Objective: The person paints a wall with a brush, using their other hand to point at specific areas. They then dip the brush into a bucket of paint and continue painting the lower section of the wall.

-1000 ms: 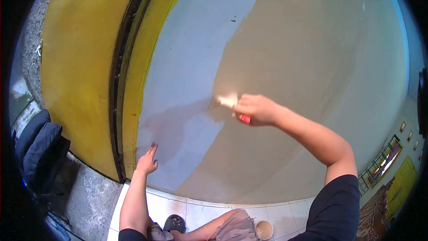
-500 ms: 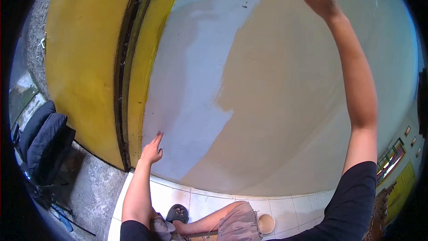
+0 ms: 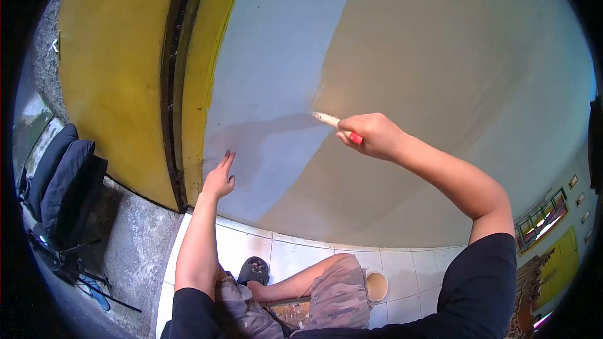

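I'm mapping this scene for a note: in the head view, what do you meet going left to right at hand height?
Dark bag → yellow frame → left hand → grey unpainted wall → brush → right hand → beige painted wall.

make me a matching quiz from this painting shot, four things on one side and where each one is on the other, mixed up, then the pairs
Things:
1. paintbrush
2. left hand
3. paint pot
4. dark bag

Places:
A. on the white floor tiles beside the person's bent knee
B. on the rough ground at the far left, past the yellow frame
C. gripped in the right hand, tip on the wall where grey meets beige
D. fingers spread flat against the grey part of the wall, low down

Pairs: 1-C, 2-D, 3-A, 4-B
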A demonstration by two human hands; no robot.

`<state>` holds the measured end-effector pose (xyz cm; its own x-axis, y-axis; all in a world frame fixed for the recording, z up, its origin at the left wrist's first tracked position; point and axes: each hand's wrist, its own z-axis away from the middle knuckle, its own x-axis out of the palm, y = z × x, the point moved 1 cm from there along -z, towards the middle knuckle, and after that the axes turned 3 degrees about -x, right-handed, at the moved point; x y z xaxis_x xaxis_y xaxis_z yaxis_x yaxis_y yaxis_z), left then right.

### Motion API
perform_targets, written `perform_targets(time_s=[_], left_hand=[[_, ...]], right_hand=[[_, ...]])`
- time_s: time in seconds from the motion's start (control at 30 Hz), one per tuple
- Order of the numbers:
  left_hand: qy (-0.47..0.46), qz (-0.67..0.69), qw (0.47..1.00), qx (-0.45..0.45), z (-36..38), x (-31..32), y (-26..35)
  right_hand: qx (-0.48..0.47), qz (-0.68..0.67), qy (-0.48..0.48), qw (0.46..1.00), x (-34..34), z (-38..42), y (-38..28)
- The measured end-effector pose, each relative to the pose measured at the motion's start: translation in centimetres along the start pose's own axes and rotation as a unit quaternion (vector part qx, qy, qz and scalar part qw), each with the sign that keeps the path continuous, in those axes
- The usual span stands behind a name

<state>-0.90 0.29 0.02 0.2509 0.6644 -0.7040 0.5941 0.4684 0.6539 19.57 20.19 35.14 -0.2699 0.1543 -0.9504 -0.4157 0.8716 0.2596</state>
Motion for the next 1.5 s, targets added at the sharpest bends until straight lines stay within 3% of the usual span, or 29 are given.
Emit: perform_targets(time_s=[0.07,0.17,0.27,0.37,0.4,0.47,0.6,0.67,0.8,0.87,0.97,1.03,1.13,1.17,1.23,1.33,1.43,1.5], left_hand=[[-0.002,-0.002,1.0,-0.005,0.1,-0.1,0.3],[-0.002,-0.006,1.0,-0.005,0.1,-0.3,0.4],[-0.006,-0.004,1.0,-0.005,0.3,-0.1,0.4],[0.002,-0.007,1.0,0.01,0.2,0.2,-0.4],[0.013,-0.006,1.0,0.027,0.2,0.5,-0.6],[-0.006,-0.006,1.0,0.003,0.4,-0.2,0.1],[-0.008,-0.003,1.0,0.005,0.3,0.1,-0.1],[0.001,-0.003,1.0,0.015,0.3,0.3,0.0],[0.005,0.009,1.0,0.021,0.2,-0.1,0.1],[-0.011,0.008,1.0,0.008,0.2,-0.3,0.2],[-0.016,0.008,1.0,0.002,0.2,0.0,0.0],[-0.01,0.01,1.0,0.01,0.5,0.3,-0.2],[0.008,0.011,1.0,0.028,0.3,0.1,-0.1],[0.002,0.009,1.0,0.016,0.4,0.0,-0.2],[-0.005,0.004,1.0,0.009,0.2,0.0,-0.4],[-0.007,-0.003,1.0,0.009,0.3,0.4,-0.6],[-0.006,-0.001,1.0,0.003,-0.1,0.0,-0.5],[0.014,0.002,0.999,0.031,0.0,0.5,-0.5]], right_hand=[[-0.017,0.009,0.021,1.0,-0.2,-0.1,0.9],[-0.038,0.085,0.137,0.986,-4.3,-1.4,3.6],[0.002,0.214,0.218,0.952,-11.2,-3.0,3.7],[-0.03,0.295,0.279,0.914,-12.7,-3.9,1.6],[-0.029,0.292,0.277,0.915,-11.9,-4.0,1.8],[-0.129,0.299,0.249,0.912,-8.7,-4.2,2.5],[-0.114,0.204,0.166,0.958,2.4,-2.5,1.0],[-0.079,0.137,0.086,0.984,4.8,-1.4,-0.6],[-0.045,0.066,0.05,0.996,3.3,-1.6,-1.5],[-0.079,0.135,0.13,0.979,2.3,-2.5,1.1],[-0.076,0.15,0.174,0.97,-2.4,-4.3,1.7],[-0.031,0.241,0.256,0.936,-4.2,-4.7,0.9],[-0.059,0.315,0.25,0.914,-3.2,-4.3,-0.4],[-0.048,0.31,0.201,0.928,-1.7,-3.8,-0.5],[-0.125,0.351,0.167,0.913,3.3,-2.9,0.8],[-0.094,0.181,0.05,0.978,8.0,-1.0,-1.6],[-0.066,0.108,0.039,0.991,8.0,-0.6,-2.5],[-0.045,0.067,0.092,0.993,6.6,-0.4,-2.3]])
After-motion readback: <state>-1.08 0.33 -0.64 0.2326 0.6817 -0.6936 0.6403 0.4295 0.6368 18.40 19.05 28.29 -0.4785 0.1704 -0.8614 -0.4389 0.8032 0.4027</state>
